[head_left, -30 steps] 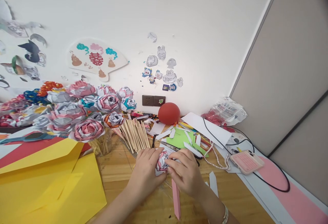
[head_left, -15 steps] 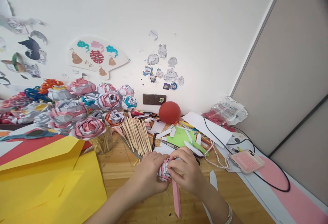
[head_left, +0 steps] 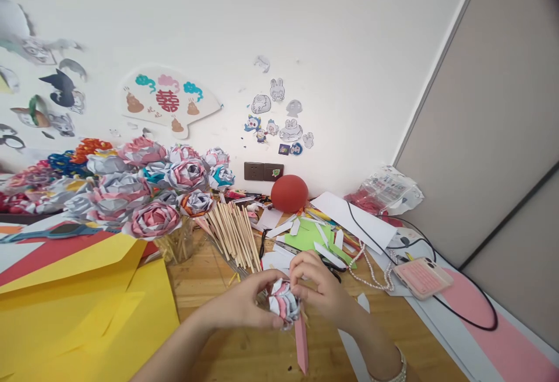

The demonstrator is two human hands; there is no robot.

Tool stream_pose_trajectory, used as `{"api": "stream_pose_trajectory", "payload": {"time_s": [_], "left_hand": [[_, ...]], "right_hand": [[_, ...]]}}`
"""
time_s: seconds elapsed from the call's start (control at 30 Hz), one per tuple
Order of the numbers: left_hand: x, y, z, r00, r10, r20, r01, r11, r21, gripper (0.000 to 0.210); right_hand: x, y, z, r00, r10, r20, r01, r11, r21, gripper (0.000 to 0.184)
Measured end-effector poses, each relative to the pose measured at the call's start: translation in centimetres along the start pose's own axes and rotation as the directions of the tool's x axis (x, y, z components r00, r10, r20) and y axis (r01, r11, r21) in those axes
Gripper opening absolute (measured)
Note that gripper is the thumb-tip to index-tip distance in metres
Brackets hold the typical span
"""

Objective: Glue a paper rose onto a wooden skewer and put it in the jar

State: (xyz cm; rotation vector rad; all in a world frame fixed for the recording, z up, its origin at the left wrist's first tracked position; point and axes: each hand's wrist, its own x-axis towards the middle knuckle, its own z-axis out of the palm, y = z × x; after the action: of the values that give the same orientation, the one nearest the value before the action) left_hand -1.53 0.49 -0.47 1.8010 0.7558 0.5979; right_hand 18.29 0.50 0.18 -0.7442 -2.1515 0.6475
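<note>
A small paper flower [head_left: 283,305] with curled pink and pale grey-white petals sits between my two hands above the wooden table. From the left, my left hand [head_left: 241,303] wraps its thumb and fingers around the bloom. My right hand [head_left: 322,289] is curled at the upper right of the flower, with thumb and forefinger pinched at the petal edges; some of its fingertips are hidden behind the petals. A folded pink paper strip [head_left: 301,347] lies on the table just below the flower.
Finished paper flowers [head_left: 155,219] stand at left beside a bundle of wooden sticks [head_left: 233,233]. Yellow paper sheets [head_left: 87,329] cover the left front. Behind my hands lie green paper [head_left: 305,233], scissors and a red balloon [head_left: 289,194]. A phone [head_left: 423,277] rests at right with a black cable.
My left hand has loosened and slid left, so more of the flower shows. The flower has turned a little, and my right hand stays at its petals.
</note>
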Motion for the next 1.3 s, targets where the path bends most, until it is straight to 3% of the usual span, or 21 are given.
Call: {"api": "stream_pose_trajectory", "payload": {"time_s": [0.1,0.17,0.33,0.4,0.5,0.63,0.77,0.9,1.03,1.1,1.2,1.3], "left_hand": [[0.4,-1.1,-0.3,0.999,0.039,0.038,-0.026,0.958,-0.286,0.040],[0.7,-1.5,0.0,1.000,0.021,0.003,-0.018,0.912,-0.410,0.043],[1.2,-1.9,1.2,0.998,0.007,-0.061,-0.045,0.750,-0.660,0.036],[1.3,-1.9,1.4,0.997,-0.011,-0.073,-0.041,0.738,-0.674,0.035],[1.2,-1.8,1.3,0.997,-0.045,-0.069,-0.009,0.775,-0.632,0.036],[0.8,-1.6,1.1,0.997,-0.079,-0.026,0.045,0.773,-0.633,0.034],[0.9,-1.6,1.4,0.997,-0.077,0.002,0.058,0.739,-0.671,0.032],[1.6,-1.9,1.2,0.984,-0.108,-0.142,-0.048,0.609,-0.792,0.026],[2.3,-2.8,-0.2,0.922,-0.232,-0.311,-0.168,0.486,-0.858,0.025],[2.3,-3.3,-1.1,0.869,-0.284,-0.406,-0.227,0.500,-0.836,0.027],[2.2,-3.6,-1.8,0.797,-0.260,-0.546,-0.302,0.612,-0.731,0.034],[2.1,-3.0,-1.2,0.801,-0.156,-0.577,-0.331,0.688,-0.646,0.047]], "right_hand": [[0.1,0.2,0.6,0.994,0.026,-0.110,-0.025,1.000,0.009,0.016],[0.1,0.3,0.9,0.986,0.042,-0.162,-0.039,0.999,0.020,0.014],[0.3,1.0,1.1,0.962,0.105,-0.253,-0.097,0.994,0.044,0.011],[0.3,1.2,1.1,0.951,0.154,-0.267,-0.142,0.988,0.065,0.009],[0.3,1.4,1.0,0.936,0.259,-0.238,-0.222,0.960,0.171,0.007],[0.0,1.4,0.9,0.901,0.429,-0.069,-0.363,0.829,0.426,0.016],[-0.1,1.3,1.0,0.879,0.476,-0.011,-0.408,0.764,0.501,0.026],[0.4,1.3,1.0,0.853,0.487,-0.185,-0.358,0.806,0.472,0.027],[0.8,2.1,1.4,0.824,0.487,-0.289,-0.349,0.838,0.420,0.029],[0.7,2.6,1.9,0.839,0.459,-0.293,-0.337,0.861,0.382,0.026],[0.5,3.1,3.1,0.855,0.414,-0.314,-0.328,0.899,0.292,0.017],[0.4,3.2,4.3,0.869,0.340,-0.361,-0.307,0.940,0.147,0.011]]}}
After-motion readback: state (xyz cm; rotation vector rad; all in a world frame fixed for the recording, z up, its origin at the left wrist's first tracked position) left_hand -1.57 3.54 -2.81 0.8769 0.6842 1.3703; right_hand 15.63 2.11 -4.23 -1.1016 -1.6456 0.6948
